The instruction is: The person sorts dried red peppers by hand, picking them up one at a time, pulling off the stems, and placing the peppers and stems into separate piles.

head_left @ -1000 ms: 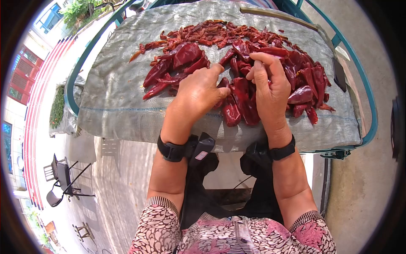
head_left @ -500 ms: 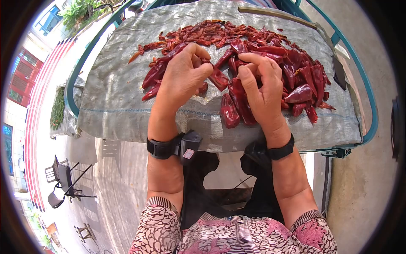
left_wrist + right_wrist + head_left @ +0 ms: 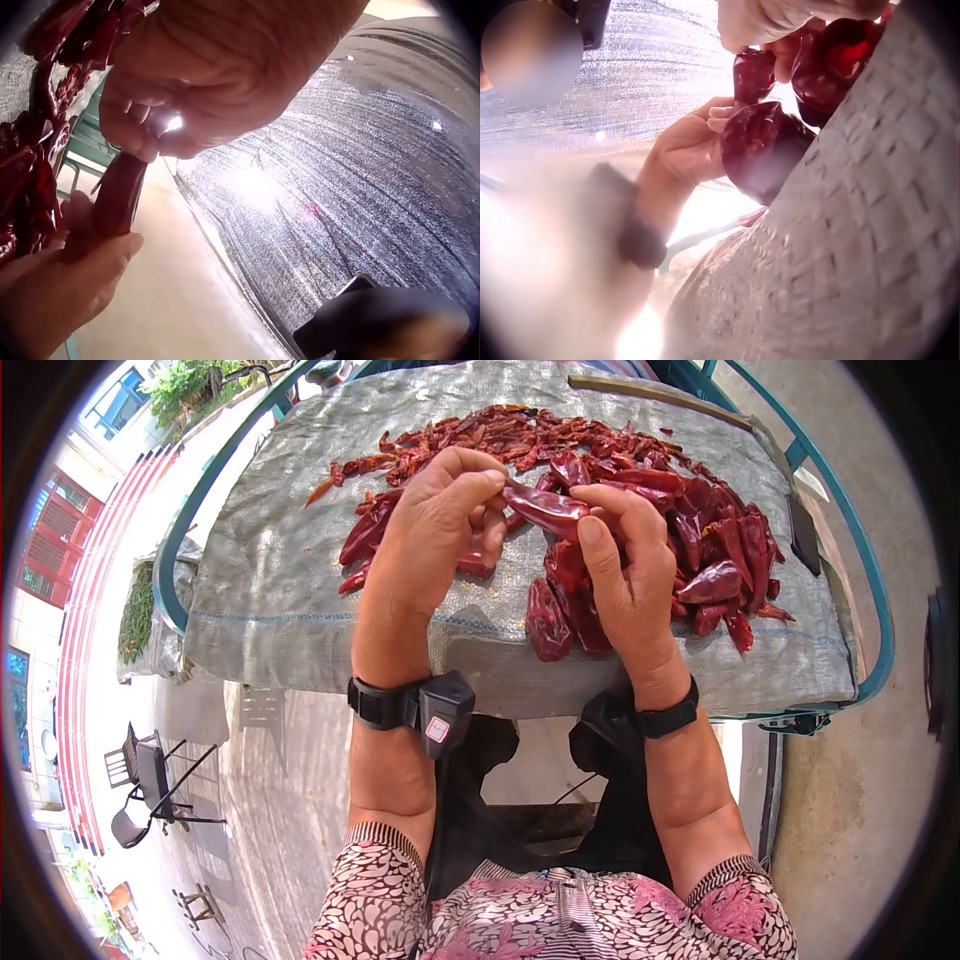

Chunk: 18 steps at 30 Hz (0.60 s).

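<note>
We have one red pepper (image 3: 545, 510) up between both hands, above the woven sheet (image 3: 290, 570), with the right end near the large-pepper pile (image 3: 715, 540). Left hand (image 3: 420, 545): thumb and index pinch the pepper's left end, so that tip sits right between the fingers; the other fingers curl below. Right hand (image 3: 635, 575): thumb and index at the pepper's right end, bent round it, thumb on the near side. In the left wrist view we get the pepper tilted, upper end in the left fingers, lower end in the right, middle stretch bare and touching neither hand. How hard either hand presses, we can't tell. Right wrist view has large peppers close to the lens, partly covering the grip. Under and beside the left hand we see a few more large peppers (image 3: 370, 530) on the sheet; another pepper (image 3: 548, 622) lies just left of the right wrist, on the pile's near side. Small dried peppers (image 3: 460, 440) spread in a band beyond the hands. Dark flat object (image 3: 802, 538) is by the sheet's right edge, inside the teal rail (image 3: 868, 550); wooden stick (image 3: 660, 402) lies along the far edge.
</note>
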Available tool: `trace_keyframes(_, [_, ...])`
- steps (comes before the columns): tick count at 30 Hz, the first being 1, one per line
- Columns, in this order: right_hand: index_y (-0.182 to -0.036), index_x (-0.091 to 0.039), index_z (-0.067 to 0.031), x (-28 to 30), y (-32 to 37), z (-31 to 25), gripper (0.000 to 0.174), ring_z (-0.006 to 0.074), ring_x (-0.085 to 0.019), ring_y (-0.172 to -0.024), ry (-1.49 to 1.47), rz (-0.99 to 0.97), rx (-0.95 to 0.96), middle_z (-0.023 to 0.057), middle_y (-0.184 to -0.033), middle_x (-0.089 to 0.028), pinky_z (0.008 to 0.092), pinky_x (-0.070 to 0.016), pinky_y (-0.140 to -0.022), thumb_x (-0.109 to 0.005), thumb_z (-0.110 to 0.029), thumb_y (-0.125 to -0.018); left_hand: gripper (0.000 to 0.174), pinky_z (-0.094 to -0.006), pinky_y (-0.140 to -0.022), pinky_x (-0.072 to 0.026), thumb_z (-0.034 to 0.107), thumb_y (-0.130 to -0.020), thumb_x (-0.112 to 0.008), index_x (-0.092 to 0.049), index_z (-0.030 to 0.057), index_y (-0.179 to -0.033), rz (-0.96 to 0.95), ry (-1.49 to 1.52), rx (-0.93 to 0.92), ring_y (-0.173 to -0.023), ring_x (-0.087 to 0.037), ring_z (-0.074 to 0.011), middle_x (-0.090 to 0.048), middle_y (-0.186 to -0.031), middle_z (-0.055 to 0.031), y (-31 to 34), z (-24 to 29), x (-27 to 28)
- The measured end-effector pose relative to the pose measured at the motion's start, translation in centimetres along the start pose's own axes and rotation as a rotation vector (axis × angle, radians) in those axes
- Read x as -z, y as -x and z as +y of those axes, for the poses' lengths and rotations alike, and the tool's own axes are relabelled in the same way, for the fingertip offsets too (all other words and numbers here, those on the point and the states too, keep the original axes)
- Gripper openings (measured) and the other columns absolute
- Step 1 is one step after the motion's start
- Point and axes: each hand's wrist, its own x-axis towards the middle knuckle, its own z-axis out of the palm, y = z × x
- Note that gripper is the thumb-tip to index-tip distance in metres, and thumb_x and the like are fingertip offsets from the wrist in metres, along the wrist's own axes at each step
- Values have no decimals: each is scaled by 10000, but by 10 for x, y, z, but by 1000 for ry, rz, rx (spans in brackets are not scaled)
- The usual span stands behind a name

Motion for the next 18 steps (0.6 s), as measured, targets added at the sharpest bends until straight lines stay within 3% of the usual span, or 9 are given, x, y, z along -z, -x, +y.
trace_keyframes(3, [-1098,-703,-81,1,0,-1,179,203,-642,-839,-54,30,-50,46,-865,-700,348,-435,-941,-662,-207,-978,170,-238,-536,-417,180,-1003,-594,-597,47,-1109,17,-25,26,-609,-527,-72,-571,-756,-4,1,-1,-8])
trace_keyframes(6, [-1106,-697,-69,2,-1,4,155,233,-641,-869,17,35,63,57,-892,-700,339,-462,-903,-645,-145,-981,170,-239,-541,-426,177,-1002,-610,-601,48,-1112,15,-30,11,-617,-532,-68,-573,-752,3,-1,-3,-7])
trace_keyframes(8, [-1117,-689,-65,1,1,4,149,208,-647,-846,39,58,-4,54,-882,-699,324,-484,-864,-621,-98,-988,169,-240,-542,-431,179,-1003,-620,-603,49,-1109,31,8,-16,-617,-535,-66,-576,-749,5,-3,-6,-5])
trace_keyframes(14, [-1146,-667,-56,0,3,9,163,93,-644,-780,-202,157,-168,35,-857,-694,243,-510,-708,-573,-45,-1014,176,-243,-578,-473,152,-1004,-643,-595,16,-1105,450,-253,-323,-604,-539,-69,-588,-750,4,-16,-16,-8])
trace_keyframes(15, [-1150,-665,-56,-1,2,10,165,76,-640,-772,-210,161,-168,32,-851,-693,229,-509,-686,-566,-41,-1017,178,-273,-645,-503,104,-983,-650,-604,5,-1123,527,-327,-302,-670,-574,-88,-611,-811,-40,-17,-17,-11])
trace_keyframes(18, [-1143,-667,-54,-1,2,5,156,78,-640,-782,-228,133,-218,24,-834,-689,232,-508,-704,-570,-51,-1020,195,-307,-720,-513,65,-945,-664,-635,25,-1135,634,-1081,-613,-757,-609,-134,-625,-897,-105,-27,-41,1])
